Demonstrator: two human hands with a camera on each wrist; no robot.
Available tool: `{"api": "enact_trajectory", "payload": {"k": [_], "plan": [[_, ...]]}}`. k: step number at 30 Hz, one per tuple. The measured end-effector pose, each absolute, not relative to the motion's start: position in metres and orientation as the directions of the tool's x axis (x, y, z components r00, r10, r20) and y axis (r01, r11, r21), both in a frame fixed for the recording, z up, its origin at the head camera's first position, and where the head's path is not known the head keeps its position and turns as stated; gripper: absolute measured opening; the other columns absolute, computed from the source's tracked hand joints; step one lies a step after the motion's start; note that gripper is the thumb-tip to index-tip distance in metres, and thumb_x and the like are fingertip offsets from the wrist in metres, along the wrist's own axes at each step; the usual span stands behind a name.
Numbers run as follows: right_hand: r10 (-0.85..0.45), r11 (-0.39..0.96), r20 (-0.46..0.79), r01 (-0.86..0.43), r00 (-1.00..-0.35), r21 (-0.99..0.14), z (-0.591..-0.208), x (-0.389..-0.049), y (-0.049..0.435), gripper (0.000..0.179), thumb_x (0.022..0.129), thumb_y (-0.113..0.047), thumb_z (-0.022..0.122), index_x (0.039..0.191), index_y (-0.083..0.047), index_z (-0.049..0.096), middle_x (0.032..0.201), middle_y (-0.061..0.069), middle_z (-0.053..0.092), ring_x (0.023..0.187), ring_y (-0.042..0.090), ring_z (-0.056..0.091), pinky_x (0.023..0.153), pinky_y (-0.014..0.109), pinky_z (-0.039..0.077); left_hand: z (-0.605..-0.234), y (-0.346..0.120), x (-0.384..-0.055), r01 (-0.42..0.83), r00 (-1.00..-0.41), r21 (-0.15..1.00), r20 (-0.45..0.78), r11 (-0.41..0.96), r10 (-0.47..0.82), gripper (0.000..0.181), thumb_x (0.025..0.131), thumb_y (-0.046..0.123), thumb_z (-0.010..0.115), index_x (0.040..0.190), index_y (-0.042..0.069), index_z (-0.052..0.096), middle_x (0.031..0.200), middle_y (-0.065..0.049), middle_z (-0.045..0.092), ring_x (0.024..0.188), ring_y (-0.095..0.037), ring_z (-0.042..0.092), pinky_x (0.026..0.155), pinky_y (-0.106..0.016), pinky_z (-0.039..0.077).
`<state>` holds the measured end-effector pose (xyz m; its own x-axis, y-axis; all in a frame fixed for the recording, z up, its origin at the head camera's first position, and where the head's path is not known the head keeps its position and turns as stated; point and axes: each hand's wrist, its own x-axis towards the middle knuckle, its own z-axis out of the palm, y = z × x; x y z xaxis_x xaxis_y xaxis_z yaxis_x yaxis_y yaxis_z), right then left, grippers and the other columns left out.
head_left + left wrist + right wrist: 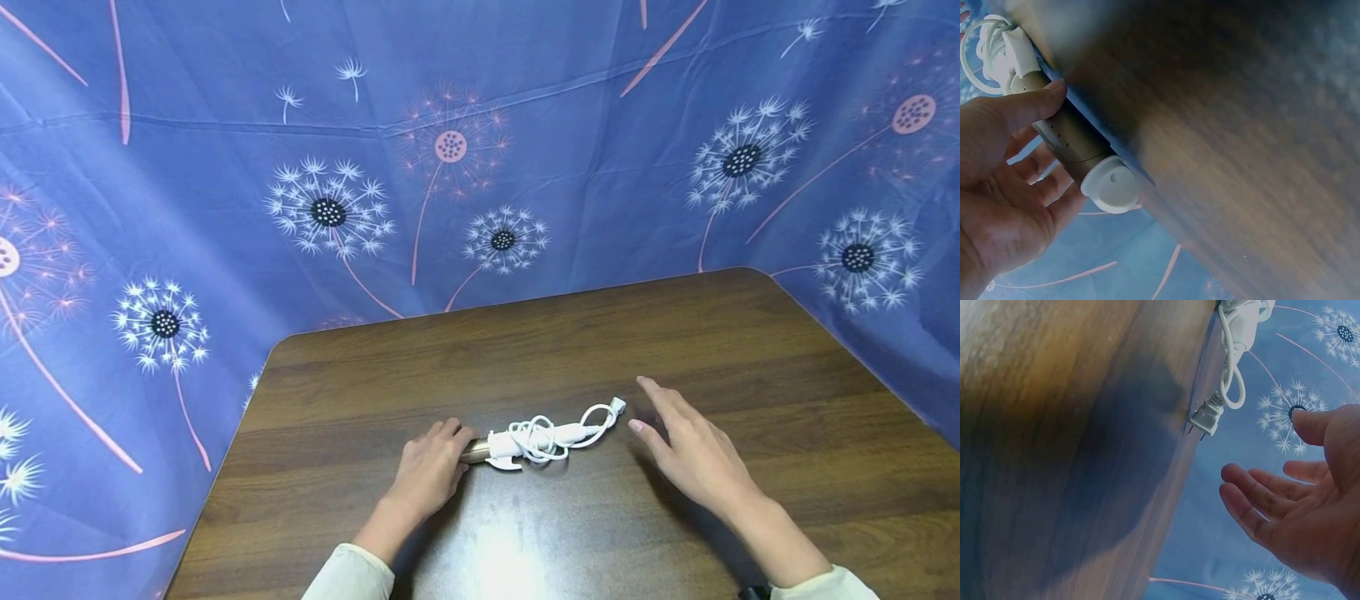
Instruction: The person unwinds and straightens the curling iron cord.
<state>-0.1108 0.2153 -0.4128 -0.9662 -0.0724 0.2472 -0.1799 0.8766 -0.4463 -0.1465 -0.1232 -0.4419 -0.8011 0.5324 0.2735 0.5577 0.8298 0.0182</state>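
Note:
A curling iron [501,444] with a white handle and a bronze barrel [1079,137] lies on the table. My left hand [431,467] grips the barrel, thumb on one side and fingers on the other in the left wrist view. Beyond that grip the white end cap [1112,185] sticks out. A white cord [542,440] is looped around the handle, its two-pin plug [1207,417] pointing away from the handle. To the right of the plug, my right hand [697,458] hovers over the table, fingers extended and apart from the cord, holding nothing.
The brown wood-grain table [480,367] has rounded far corners. Behind it hangs a blue cloth [570,183] printed with dandelions, which also falls along both sides. A bright light reflection lies on the near part of the tabletop.

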Motion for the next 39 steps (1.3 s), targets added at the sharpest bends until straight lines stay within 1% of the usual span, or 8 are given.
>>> {"api": "enact_trajectory", "payload": {"k": [3,7,20,27,31,34,39], "plan": [[-0.072,0.877,0.245,-0.178,-0.967,-0.447,-0.412,-0.111,0.214,0.061,0.087,-0.046,0.044,0.140,-0.029,0.018,0.129,0.024,0.039,0.114,0.045,0.039,0.075,0.064,0.033,-0.442,-0.123,-0.145,0.543,-0.809,0.005,0.272,0.840,0.521,0.043,0.065,0.018,0.074,0.104,0.023,0.057,0.092,0.004,0.054,0.086,-0.018,0.054,0.048,-0.035,0.043],[-0.072,0.876,0.251,-0.181,-0.965,-0.447,-0.411,-0.113,0.213,0.061,0.087,-0.046,0.044,0.140,-0.030,0.017,0.130,0.023,0.039,0.114,0.044,0.039,0.076,0.064,0.033,-0.440,-0.123,-0.144,0.530,-0.813,0.002,0.285,0.848,0.508,0.040,0.066,0.019,0.074,0.102,0.023,0.057,0.089,0.004,0.053,0.083,-0.017,0.053,0.044,-0.034,0.040],[-0.079,0.870,0.248,-0.188,-0.966,-0.456,-0.411,-0.116,0.208,0.062,0.087,-0.046,0.045,0.140,-0.028,0.018,0.131,0.023,0.037,0.115,0.043,0.039,0.079,0.063,0.032,-0.433,-0.121,-0.141,0.521,-0.809,0.026,0.332,0.853,0.484,0.042,0.065,0.020,0.075,0.103,0.024,0.056,0.087,0.005,0.052,0.076,-0.016,0.052,0.042,-0.031,0.038],[-0.070,0.859,0.233,-0.178,-0.970,-0.481,-0.411,-0.117,0.204,0.067,0.087,-0.047,0.044,0.141,-0.021,0.014,0.135,0.023,0.032,0.115,0.045,0.037,0.084,0.062,0.030,-0.428,-0.118,-0.139,0.533,-0.798,0.038,0.356,0.845,0.487,0.042,0.065,0.020,0.074,0.103,0.023,0.056,0.088,0.005,0.053,0.074,-0.016,0.052,0.041,-0.030,0.038],[-0.065,0.850,0.215,-0.167,-0.974,-0.500,-0.412,-0.118,0.203,0.071,0.087,-0.048,0.042,0.142,-0.016,0.009,0.134,0.025,0.032,0.107,0.042,0.047,0.080,0.060,0.034,-0.426,-0.116,-0.138,0.535,-0.791,0.038,0.373,0.844,0.485,0.042,0.066,0.021,0.074,0.104,0.023,0.056,0.090,0.005,0.054,0.075,-0.015,0.052,0.042,-0.030,0.038],[-0.067,0.840,0.211,-0.169,-0.975,-0.516,-0.412,-0.118,0.202,0.072,0.087,-0.049,0.042,0.142,-0.015,0.010,0.131,0.025,0.037,0.099,0.037,0.054,0.075,0.057,0.038,-0.424,-0.115,-0.138,0.536,-0.788,0.043,0.383,0.843,0.481,0.042,0.066,0.021,0.074,0.104,0.024,0.056,0.090,0.005,0.053,0.075,-0.015,0.052,0.041,-0.030,0.038],[-0.052,0.812,0.255,-0.190,-0.966,-0.552,-0.413,-0.119,0.200,0.070,0.087,-0.044,0.046,0.141,-0.013,0.013,0.124,0.019,0.045,0.095,0.030,0.056,0.071,0.051,0.041,-0.421,-0.113,-0.137,0.538,-0.785,0.050,0.395,0.842,0.478,0.042,0.067,0.021,0.073,0.105,0.023,0.056,0.090,0.005,0.053,0.076,-0.016,0.053,0.040,-0.030,0.037]]}}
